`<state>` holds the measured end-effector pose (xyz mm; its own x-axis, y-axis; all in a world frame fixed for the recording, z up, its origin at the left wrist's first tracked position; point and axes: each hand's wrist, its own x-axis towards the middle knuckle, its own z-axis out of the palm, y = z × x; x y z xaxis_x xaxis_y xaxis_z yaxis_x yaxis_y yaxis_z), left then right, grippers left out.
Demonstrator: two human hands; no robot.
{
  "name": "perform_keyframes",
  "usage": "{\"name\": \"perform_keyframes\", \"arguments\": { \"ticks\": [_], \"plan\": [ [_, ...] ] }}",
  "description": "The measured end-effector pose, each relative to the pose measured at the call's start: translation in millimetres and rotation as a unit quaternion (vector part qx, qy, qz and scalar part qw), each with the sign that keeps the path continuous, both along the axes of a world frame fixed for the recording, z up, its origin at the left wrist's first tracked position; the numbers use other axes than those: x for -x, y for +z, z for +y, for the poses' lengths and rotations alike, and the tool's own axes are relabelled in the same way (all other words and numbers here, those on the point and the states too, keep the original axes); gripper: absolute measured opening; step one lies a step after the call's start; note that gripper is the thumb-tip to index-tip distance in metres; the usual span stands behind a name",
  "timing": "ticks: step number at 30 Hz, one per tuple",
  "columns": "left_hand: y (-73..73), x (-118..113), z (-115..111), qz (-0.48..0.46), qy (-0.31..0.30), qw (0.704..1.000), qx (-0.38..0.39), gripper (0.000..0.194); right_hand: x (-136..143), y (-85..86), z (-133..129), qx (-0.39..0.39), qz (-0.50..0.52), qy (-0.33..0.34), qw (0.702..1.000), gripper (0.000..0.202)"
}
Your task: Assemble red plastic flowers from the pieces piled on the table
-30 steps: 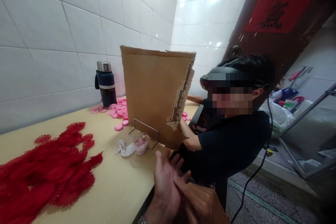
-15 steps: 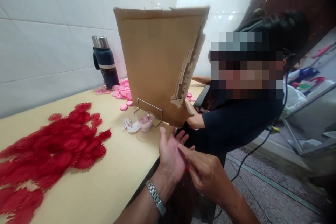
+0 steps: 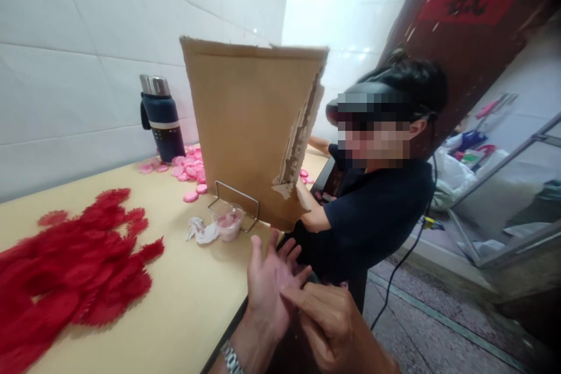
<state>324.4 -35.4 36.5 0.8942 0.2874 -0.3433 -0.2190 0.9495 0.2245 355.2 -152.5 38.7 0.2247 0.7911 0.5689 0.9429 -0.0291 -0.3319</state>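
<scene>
My left hand [image 3: 270,289] is held palm up at the table's front edge, its fingers spread. A metal-band watch [image 3: 231,357] circles that wrist. The index finger of my right hand [image 3: 328,315] touches the left palm, while its other fingers curl under, so whatever lies inside them is hidden. Just beyond my left fingertips stands a small clear plastic cup [image 3: 228,228] with pale pink contents. Crumpled white tissue [image 3: 202,231] lies beside the cup. Over on the left, red fringed flower pieces [image 3: 94,266] form a loose, slightly blurred pile.
An upright cardboard sheet [image 3: 249,123] with a bent wire stand [image 3: 240,196] at its foot divides the table [image 3: 188,298]. A dark blue flask [image 3: 164,128] and pink flower pieces [image 3: 191,170] stand behind. A co-worker in a dark shirt [image 3: 381,204] sits right; a black cable [image 3: 392,274] hangs there.
The whole view has shifted, so the cardboard, cup and co-worker appear lower and further left. My right index finger stays against my left palm.
</scene>
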Motion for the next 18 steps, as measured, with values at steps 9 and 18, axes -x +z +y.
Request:
{"name": "perform_keyframes", "arguments": {
  "ticks": [9,18],
  "plan": [
    [-2.0,15,7,0.043,0.016,0.999,0.005,0.035,1,-10.3,6,-0.053,0.211,0.023,0.976,0.032],
    [-6.6,25,11,0.069,0.016,0.995,-0.071,0.025,-14,-31.6,58,-0.253,0.752,0.084,0.603,0.021]
  ]
}}
